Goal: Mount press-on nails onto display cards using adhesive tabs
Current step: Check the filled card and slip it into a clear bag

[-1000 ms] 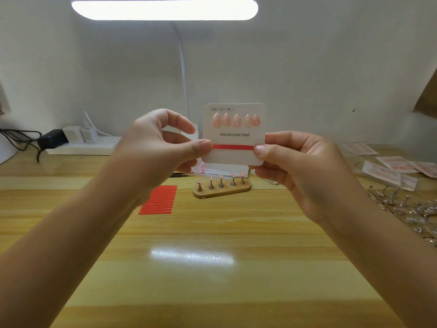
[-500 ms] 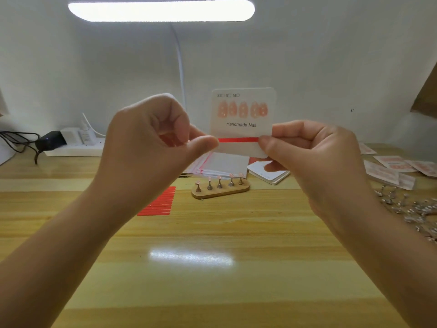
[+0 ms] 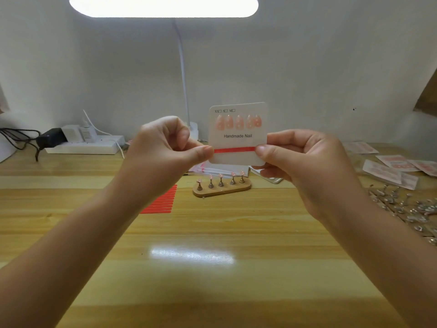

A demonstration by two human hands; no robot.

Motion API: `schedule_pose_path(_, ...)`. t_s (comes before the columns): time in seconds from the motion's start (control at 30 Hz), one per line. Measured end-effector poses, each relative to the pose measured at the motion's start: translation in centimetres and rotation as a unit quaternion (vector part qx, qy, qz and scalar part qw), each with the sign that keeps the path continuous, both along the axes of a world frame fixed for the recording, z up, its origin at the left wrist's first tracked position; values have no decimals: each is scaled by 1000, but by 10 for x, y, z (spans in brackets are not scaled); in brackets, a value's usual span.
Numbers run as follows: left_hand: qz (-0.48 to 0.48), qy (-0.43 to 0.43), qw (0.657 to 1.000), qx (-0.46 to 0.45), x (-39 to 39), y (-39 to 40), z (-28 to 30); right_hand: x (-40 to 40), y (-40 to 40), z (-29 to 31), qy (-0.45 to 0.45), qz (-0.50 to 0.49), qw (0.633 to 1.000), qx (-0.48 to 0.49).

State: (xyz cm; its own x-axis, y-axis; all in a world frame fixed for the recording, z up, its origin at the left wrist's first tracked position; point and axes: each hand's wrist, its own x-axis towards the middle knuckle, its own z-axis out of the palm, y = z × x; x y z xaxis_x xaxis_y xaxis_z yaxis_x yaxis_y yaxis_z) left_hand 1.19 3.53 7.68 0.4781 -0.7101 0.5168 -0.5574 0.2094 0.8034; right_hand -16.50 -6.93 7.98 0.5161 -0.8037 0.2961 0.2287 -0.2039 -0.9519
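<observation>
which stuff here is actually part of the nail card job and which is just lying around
In use:
display card, held up by left hand and right hand
red adhesive strip across the card
pink nails on the card
spare red strips
wooden stand of nails

Lying about:
power strip
black adapter
desk lamp
metal holders

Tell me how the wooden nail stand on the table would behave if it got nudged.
The wooden nail stand sits low and flat, so it would probably slide rather than tip. The five nails perch on thin pegs and look likelier to shake loose. It seems small and light.
</observation>
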Motion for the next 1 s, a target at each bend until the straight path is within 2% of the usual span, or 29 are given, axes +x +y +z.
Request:
schedule_pose_path(0.33,3,14,999,34,1,1,4,0,0,0,-4,35,999,21)
schedule_pose_path(0.7,3,102,993,66,-1,3,12,1,-9,-4,-59,132,987,69)
schedule_pose_path(0.77,-2,125,988,87,1,3,14,0,-13,-5,-61,132,986,76)
schedule_pose_path(0.87,-60,169,974,139,2,4,14,0,-15,-6,-51,122,988,75)
schedule_pose_path(1.0,-55,154,977,134,-2,3,10,1,-17,-10,-12,96,993,69)
